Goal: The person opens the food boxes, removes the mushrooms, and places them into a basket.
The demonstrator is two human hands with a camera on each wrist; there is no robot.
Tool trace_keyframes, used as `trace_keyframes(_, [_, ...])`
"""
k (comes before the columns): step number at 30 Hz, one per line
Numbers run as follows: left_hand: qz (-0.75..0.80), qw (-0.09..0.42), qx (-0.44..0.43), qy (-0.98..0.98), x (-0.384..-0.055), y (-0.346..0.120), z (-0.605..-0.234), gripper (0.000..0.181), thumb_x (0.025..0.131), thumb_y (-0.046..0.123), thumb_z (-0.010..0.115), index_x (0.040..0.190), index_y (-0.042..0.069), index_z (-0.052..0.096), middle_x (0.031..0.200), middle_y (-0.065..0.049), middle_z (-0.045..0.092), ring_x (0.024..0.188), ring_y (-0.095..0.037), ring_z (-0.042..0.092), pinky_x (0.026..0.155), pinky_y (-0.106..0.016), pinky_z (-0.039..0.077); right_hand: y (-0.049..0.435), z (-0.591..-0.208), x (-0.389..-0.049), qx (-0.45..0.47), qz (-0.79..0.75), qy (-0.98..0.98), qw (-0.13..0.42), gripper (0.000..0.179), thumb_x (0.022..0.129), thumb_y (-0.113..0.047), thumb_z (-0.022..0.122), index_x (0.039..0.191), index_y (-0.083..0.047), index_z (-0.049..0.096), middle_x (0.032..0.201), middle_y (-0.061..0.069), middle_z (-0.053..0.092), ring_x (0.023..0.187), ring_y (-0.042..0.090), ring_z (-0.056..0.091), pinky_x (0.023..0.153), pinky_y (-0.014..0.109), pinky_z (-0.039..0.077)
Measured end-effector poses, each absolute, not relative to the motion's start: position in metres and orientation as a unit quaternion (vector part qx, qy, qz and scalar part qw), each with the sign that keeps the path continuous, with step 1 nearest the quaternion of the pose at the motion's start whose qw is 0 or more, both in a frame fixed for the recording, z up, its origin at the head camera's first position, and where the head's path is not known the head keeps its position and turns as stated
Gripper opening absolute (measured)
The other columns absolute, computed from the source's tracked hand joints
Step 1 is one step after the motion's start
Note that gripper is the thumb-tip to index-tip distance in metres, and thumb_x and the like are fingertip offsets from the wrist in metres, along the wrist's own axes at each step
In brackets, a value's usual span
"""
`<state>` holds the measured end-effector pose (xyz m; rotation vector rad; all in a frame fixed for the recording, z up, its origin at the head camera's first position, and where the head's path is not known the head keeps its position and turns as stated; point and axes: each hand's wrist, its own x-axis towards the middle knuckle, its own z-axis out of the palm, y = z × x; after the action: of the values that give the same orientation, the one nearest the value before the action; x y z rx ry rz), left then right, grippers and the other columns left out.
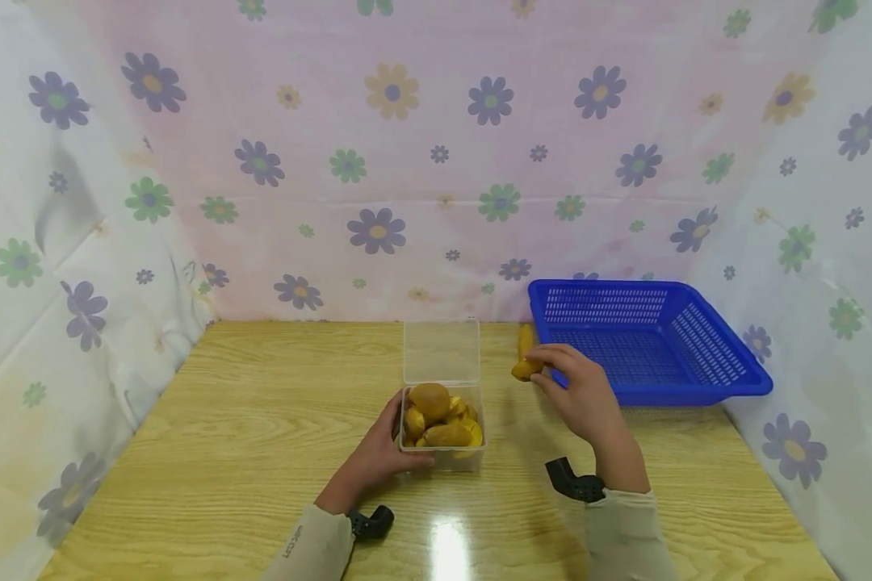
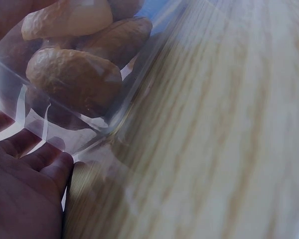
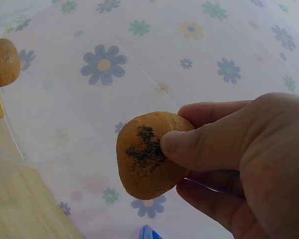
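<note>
A clear plastic box (image 1: 443, 461) with its lid (image 1: 442, 352) tipped back stands on the table, filled with several brown and yellow bread rolls (image 1: 446, 436). My left hand (image 1: 385, 444) holds the box by its left side, thumb along the front wall; through that wall, brown rolls (image 2: 72, 79) show in the left wrist view. Right of the box, my right hand (image 1: 581, 391) pinches a small brown bread roll (image 3: 149, 157) between thumb and fingers. A patch of dark specks marks its face in the right wrist view.
A blue slotted basket (image 1: 654, 395) stands at the back right, close beside the right hand. Along its left side lies a long yellow-brown piece (image 1: 526, 339). Flowered cloth (image 1: 436, 242) encloses the wooden table (image 1: 276, 403) at the back and sides.
</note>
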<state>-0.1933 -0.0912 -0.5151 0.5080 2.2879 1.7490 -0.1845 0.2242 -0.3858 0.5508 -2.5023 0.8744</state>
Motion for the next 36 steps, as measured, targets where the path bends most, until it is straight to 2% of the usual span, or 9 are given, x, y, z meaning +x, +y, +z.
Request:
trace_keyframes(11, [0.586,0.105,0.172,0.785,-0.193,-0.091,-0.515,0.117,0.071,0.031,0.088,0.156,0.032,0.008,0.162,0.000,0.017,0.150,-0.025,0.015,0.119,-0.052,0.021,0.237,-0.393,-0.191,0.153,0.347,-0.889,0.257,0.031,0.085,0.000,0.071,0.116,-0.006,0.068,0.119,0.013,0.064,0.109,0.031,0.064,0.090,0.044,0.054])
trace_keyframes(20, [0.585,0.104,0.170,0.786,-0.191,-0.092,-0.513,0.117,0.070,0.031,0.088,0.156,0.031,0.008,0.162,0.001,0.017,0.150,-0.023,0.016,0.119,-0.051,0.020,0.246,-0.401,-0.197,0.090,0.371,-0.892,0.242,0.031,0.091,-0.002,0.065,0.121,-0.003,0.065,0.126,0.017,0.060,0.115,0.035,0.060,0.094,0.046,0.052])
trace_keyframes(24, [0.586,0.106,0.167,0.786,-0.192,-0.092,-0.514,0.118,0.069,0.032,0.089,0.155,0.035,0.009,0.161,0.005,0.018,0.150,-0.018,0.017,0.120,-0.048,0.020,0.250,-0.405,-0.201,0.077,0.372,-0.891,0.249,0.031,0.090,-0.002,0.066,0.121,-0.003,0.065,0.127,0.017,0.060,0.115,0.035,0.061,0.094,0.045,0.052])
trace_keyframes(31, [0.588,0.101,0.177,0.783,-0.193,-0.092,-0.515,0.117,0.069,0.031,0.089,0.155,0.034,0.009,0.161,0.003,0.019,0.150,-0.020,0.017,0.119,-0.050,0.021,0.256,-0.411,-0.203,0.049,0.379,-0.892,0.241,0.032,0.092,-0.002,0.064,0.123,-0.003,0.064,0.129,0.019,0.058,0.116,0.037,0.060,0.095,0.048,0.051])
trace_keyframes(36, [0.584,0.105,0.170,0.787,-0.194,-0.092,-0.516,0.118,0.068,0.032,0.089,0.155,0.037,0.009,0.161,0.006,0.018,0.150,-0.019,0.017,0.120,-0.049,0.021,0.260,-0.415,-0.205,0.032,0.385,-0.893,0.230,0.032,0.093,-0.003,0.063,0.125,-0.002,0.062,0.130,0.019,0.057,0.118,0.037,0.058,0.097,0.049,0.050])
